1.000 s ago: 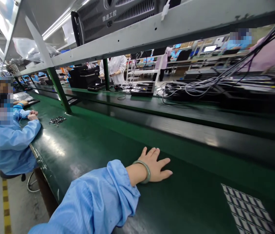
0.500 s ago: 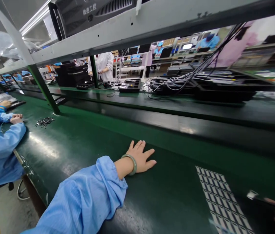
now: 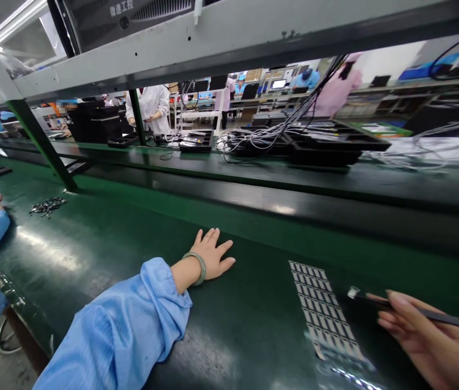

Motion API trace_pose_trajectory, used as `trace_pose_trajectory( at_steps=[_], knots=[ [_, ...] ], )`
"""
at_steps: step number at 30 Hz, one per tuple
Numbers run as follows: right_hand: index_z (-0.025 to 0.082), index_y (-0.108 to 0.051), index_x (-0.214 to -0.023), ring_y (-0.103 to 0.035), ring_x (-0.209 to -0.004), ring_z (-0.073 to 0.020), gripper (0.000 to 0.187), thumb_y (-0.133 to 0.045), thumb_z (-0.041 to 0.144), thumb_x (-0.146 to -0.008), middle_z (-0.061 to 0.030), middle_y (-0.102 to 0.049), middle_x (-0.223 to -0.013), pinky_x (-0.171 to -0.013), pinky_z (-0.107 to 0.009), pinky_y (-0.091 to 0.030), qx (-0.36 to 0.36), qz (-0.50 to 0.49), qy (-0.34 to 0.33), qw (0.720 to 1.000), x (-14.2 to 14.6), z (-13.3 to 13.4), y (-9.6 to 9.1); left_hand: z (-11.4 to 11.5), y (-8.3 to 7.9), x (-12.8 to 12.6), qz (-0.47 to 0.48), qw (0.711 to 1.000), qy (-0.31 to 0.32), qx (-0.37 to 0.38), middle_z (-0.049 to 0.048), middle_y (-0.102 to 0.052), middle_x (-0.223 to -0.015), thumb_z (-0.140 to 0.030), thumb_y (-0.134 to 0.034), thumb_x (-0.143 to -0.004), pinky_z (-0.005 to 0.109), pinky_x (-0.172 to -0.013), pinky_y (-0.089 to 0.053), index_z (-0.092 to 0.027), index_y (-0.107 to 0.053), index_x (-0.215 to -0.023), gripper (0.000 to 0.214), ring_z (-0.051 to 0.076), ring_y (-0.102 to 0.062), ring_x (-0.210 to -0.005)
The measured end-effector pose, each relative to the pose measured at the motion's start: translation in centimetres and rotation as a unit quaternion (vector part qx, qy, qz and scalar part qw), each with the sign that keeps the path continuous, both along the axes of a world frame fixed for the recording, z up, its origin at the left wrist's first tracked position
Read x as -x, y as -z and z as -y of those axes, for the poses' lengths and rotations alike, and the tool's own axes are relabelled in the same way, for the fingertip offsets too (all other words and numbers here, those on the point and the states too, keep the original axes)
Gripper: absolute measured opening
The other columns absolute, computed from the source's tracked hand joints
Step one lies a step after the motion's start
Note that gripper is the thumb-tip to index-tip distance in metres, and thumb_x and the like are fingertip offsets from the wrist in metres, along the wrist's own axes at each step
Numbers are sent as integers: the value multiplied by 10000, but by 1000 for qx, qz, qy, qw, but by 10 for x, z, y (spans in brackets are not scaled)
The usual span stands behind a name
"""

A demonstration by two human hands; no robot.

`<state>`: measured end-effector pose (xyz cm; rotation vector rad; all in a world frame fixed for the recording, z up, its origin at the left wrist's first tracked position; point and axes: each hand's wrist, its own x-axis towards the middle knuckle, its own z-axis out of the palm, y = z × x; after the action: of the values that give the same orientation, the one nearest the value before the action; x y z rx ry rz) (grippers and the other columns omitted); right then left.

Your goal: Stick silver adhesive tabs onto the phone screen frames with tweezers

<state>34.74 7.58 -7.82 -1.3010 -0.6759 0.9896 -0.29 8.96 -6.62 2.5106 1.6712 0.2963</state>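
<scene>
right hand (image 3: pixel 440 344) has fingers round tweezers (image 3: pixel 452 319), white bit (image 3: pixel 352 292) at tip. left hand's (image 3: pixel 210 258) fingers splayed on tabletop (image 3: pixel 249 314). slack squeeze could drop the bit.

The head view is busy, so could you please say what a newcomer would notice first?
First, probably, comes the left hand, spread palm-down on the green bench, a bangle at its wrist. Right of it, small pale pieces lie in neat rows. At the far right, the right hand holds a slim dark tool with a whitish bit at its tip.
</scene>
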Motion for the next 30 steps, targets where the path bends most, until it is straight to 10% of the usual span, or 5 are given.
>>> trace_pose_trajectory(
  at_steps=[23,30],
  knots=[
    [173,-693,-744,-564,-526,-105,314,-792,221,-449,-51,-618,-711,-484,-112,-534,8,-39,-28,999,8,7,-12,2,-3,-1,-7,1000,-5,1,109,-222,-1474,-522,-275,-897,541,-1076,-100,-248,-327,-1364,544,288,-133,-1363],
    [176,-696,-744,-563,-535,-103,313,-793,218,-449,-54,-622,-729,-489,-108,-533,13,-43,-24,999,9,8,-13,4,-13,0,16,999,-21,-28,73,-415,-1349,-247,-383,-910,465,-1059,-244,-213,-519,-1163,290,212,-369,-1244]
  ],
)
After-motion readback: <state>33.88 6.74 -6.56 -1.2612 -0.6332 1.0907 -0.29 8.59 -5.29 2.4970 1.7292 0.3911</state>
